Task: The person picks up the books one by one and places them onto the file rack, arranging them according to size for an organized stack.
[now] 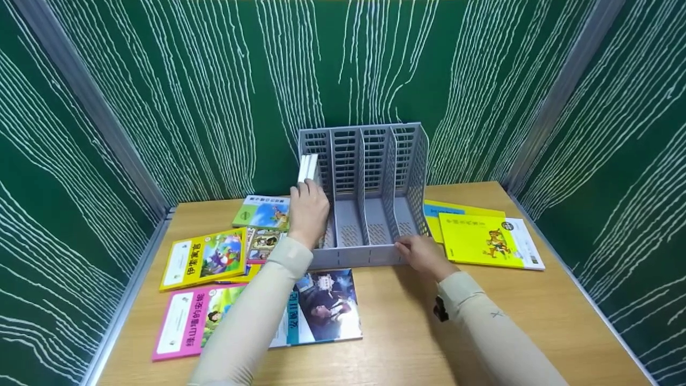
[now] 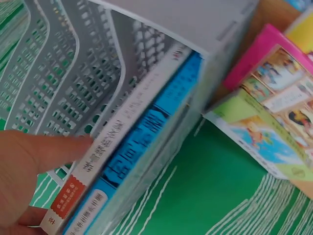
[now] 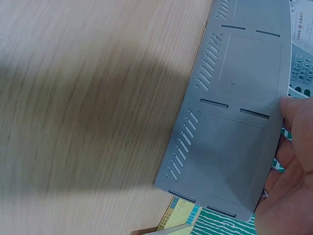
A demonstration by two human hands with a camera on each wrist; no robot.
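Observation:
A grey four-compartment magazine file holder point(image 1: 343, 258) stands on the table. Two books point(image 1: 307, 167) stand upright in its leftmost compartment; in the left wrist view one has a white spine point(image 2: 111, 129) and the other a blue spine point(image 2: 142, 142). My left hand point(image 1: 310, 212) holds the white-spined book near its upper end, one digit lying against the spine and another reaching past the edge. At the holder's front right corner, my right hand point(image 1: 423, 254) grips the low front wall, with the thumb on its rim; the right wrist view shows the wall's outer face point(image 3: 230, 147).
Left of the holder lie a yellow book point(image 1: 206, 257), a pink book point(image 1: 179, 327), a green-and-blue book point(image 1: 262, 212) and others, partly overlapping. A dark-covered book point(image 1: 329, 308) lies in front. Yellow books point(image 1: 477, 241) lie at right. Green panels point(image 1: 284, 96) enclose the table.

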